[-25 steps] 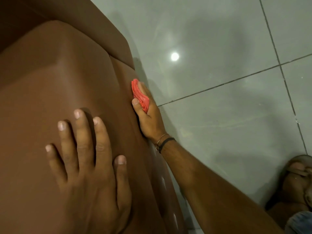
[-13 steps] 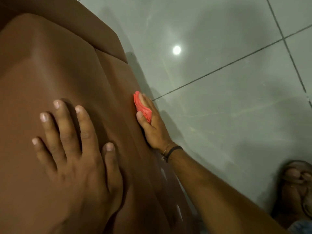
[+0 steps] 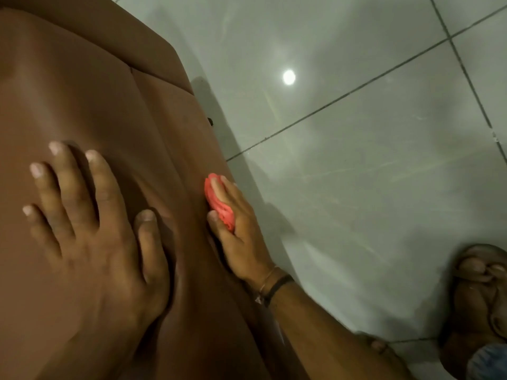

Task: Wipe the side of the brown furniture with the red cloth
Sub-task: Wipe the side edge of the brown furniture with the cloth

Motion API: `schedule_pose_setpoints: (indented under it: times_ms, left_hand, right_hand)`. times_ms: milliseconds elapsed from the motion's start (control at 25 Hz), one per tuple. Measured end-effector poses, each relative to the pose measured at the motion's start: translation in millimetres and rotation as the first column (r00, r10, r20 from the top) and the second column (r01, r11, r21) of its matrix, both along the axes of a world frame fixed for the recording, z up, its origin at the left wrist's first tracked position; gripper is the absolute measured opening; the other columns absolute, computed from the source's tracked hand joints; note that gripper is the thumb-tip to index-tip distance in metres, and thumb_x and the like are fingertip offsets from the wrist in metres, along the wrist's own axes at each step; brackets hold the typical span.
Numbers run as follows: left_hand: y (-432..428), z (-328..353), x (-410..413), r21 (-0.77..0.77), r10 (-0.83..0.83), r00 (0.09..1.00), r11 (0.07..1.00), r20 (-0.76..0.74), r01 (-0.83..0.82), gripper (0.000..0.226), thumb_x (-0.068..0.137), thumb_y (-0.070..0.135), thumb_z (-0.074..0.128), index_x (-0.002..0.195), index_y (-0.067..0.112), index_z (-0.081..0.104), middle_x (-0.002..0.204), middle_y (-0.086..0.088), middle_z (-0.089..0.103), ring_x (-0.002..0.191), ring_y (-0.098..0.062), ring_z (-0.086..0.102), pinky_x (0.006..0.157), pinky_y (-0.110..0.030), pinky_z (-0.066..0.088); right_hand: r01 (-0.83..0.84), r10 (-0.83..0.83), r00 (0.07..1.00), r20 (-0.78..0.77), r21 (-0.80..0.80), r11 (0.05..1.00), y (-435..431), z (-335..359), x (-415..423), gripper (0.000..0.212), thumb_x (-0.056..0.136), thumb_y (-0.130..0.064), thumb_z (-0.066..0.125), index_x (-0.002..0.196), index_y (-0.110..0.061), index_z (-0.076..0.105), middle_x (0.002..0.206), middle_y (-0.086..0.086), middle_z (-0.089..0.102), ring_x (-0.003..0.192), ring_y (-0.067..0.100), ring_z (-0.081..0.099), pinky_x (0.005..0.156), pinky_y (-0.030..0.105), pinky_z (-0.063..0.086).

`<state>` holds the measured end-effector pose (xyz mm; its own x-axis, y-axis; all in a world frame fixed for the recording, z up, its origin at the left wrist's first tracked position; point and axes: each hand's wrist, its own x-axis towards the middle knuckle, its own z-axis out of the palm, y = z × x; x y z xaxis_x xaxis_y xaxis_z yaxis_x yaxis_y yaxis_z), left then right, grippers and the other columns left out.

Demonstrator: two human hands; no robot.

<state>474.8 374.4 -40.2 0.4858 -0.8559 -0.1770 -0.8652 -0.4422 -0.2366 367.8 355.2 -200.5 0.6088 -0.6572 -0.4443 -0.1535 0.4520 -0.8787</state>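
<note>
The brown furniture [image 3: 90, 94] is smooth, padded and leather-like, and it fills the left half of the head view. My left hand [image 3: 90, 242] lies flat on its top, fingers spread, holding nothing. My right hand [image 3: 236, 231] presses a bunched red cloth [image 3: 219, 207] against the furniture's right side face, thumb below the cloth and fingers over it. Most of the cloth is hidden between my palm and the brown surface. A dark band and a thin bracelet circle my right wrist.
Grey glossy floor tiles [image 3: 356, 187] with dark grout lines spread to the right, reflecting a ceiling light [image 3: 289, 77]. My foot in a sandal [image 3: 477, 292] stands at the lower right. A seam divides the furniture's upper panel from its side panel.
My right hand has slid the red cloth down along the side face, toward me. The view shifted, so my left hand now sits lower and further left on the top.
</note>
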Motion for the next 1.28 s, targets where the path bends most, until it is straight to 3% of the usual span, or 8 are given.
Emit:
schedule_pose_setpoints:
  times_ms: [160, 320, 520, 640, 800, 1000, 1200, 1280]
  left_hand:
    - [1.1, -2.5, -4.6, -0.076, 0.052, 0.998, 0.996, -0.028, -0.054, 0.078, 0.108, 0.045, 0.024, 0.176, 0.013, 0.005, 0.185, -0.018, -0.002, 0.171, -0.042, 0.006, 0.134, -0.065, 0.018]
    - [-1.8, 2.7, -18.4, -0.146, 0.030, 0.999, 0.989, 0.015, -0.027, 0.077, 0.105, 0.032, 0.040, 0.175, 0.009, 0.017, 0.185, -0.019, 0.006, 0.170, -0.043, 0.008, 0.134, -0.066, 0.014]
    - [-1.9, 0.9, -16.5, -0.111, 0.022, 0.999, 0.994, 0.037, -0.018, 0.079, 0.104, 0.034, 0.037, 0.175, 0.006, 0.015, 0.184, -0.021, 0.003, 0.171, -0.043, 0.005, 0.134, -0.067, 0.014]
    - [-0.5, -2.7, -13.8, -0.137, 0.018, 0.997, 0.990, 0.078, -0.008, 0.078, 0.104, 0.035, 0.038, 0.175, 0.010, 0.016, 0.184, -0.019, 0.007, 0.171, -0.042, 0.007, 0.135, -0.065, 0.011]
    - [-1.8, 0.4, -16.3, -0.133, 0.028, 0.999, 0.991, 0.037, -0.023, 0.078, 0.106, 0.034, 0.038, 0.175, 0.011, 0.012, 0.185, -0.017, 0.003, 0.171, -0.040, 0.002, 0.135, -0.065, 0.007]
    - [27.9, 7.0, -40.9, -0.066, 0.003, 1.000, 0.998, 0.006, -0.002, 0.078, 0.106, 0.034, 0.040, 0.174, 0.005, 0.014, 0.184, -0.022, 0.004, 0.170, -0.045, 0.004, 0.133, -0.068, 0.012]
    - [57.0, 17.0, -79.0, 0.070, 0.016, 0.999, 0.997, -0.040, -0.013, 0.083, 0.101, 0.035, 0.043, 0.173, 0.003, 0.016, 0.184, -0.021, -0.001, 0.170, -0.046, -0.001, 0.131, -0.071, 0.011]
    - [66.1, 14.9, -85.2, 0.062, -0.026, 0.999, 0.998, -0.022, 0.027, 0.082, 0.101, 0.034, 0.043, 0.172, 0.002, 0.019, 0.183, -0.023, 0.002, 0.169, -0.050, 0.004, 0.131, -0.073, 0.014]
  right_hand:
    - [0.018, -0.010, 0.998, 0.060, -0.128, 0.992, -31.6, -9.2, 35.6, 0.067, 0.111, -0.058, 0.043, 0.172, -0.037, 0.028, 0.185, -0.004, 0.027, 0.174, 0.022, 0.018, 0.142, 0.048, 0.013]
    - [0.068, -0.073, 0.997, 0.029, 0.131, 0.989, -11.0, -28.2, 2.0, 0.060, 0.117, -0.027, 0.050, 0.174, -0.019, 0.033, 0.184, 0.001, 0.031, 0.173, 0.019, 0.024, 0.143, 0.049, 0.018]
    - [0.011, -0.008, 0.999, 0.044, -0.084, 0.996, -47.3, 1.6, 44.7, 0.073, 0.105, -0.061, 0.043, 0.173, -0.035, 0.032, 0.185, -0.005, 0.028, 0.175, 0.019, 0.018, 0.143, 0.050, 0.017]
    - [0.044, -0.038, 0.997, 0.072, -0.087, 0.995, -96.8, -11.7, 84.9, 0.068, 0.109, -0.051, 0.047, 0.172, -0.027, 0.036, 0.183, 0.005, 0.034, 0.171, 0.029, 0.030, 0.139, 0.057, 0.027]
    - [0.107, -0.112, 0.994, 0.014, 0.200, 0.974, -20.9, -22.7, 15.6, 0.060, 0.117, -0.029, 0.050, 0.173, -0.019, 0.034, 0.183, 0.003, 0.034, 0.171, 0.022, 0.030, 0.142, 0.051, 0.023]
    - [0.042, -0.042, 0.999, -0.004, -0.029, 0.999, 28.9, 5.5, -5.9, 0.073, 0.106, -0.070, 0.041, 0.172, -0.039, 0.032, 0.184, -0.009, 0.030, 0.174, 0.015, 0.018, 0.143, 0.048, 0.014]
    - [0.078, -0.077, 0.997, -0.011, 0.048, 0.996, 54.6, -13.6, -45.9, 0.060, 0.116, -0.033, 0.052, 0.172, -0.020, 0.037, 0.184, 0.001, 0.032, 0.173, 0.020, 0.024, 0.143, 0.050, 0.019]
    - [0.100, -0.094, 0.993, -0.067, 0.094, 0.991, 96.4, -7.2, -78.7, 0.061, 0.115, -0.039, 0.051, 0.173, -0.027, 0.036, 0.184, -0.004, 0.032, 0.173, 0.016, 0.023, 0.143, 0.049, 0.019]
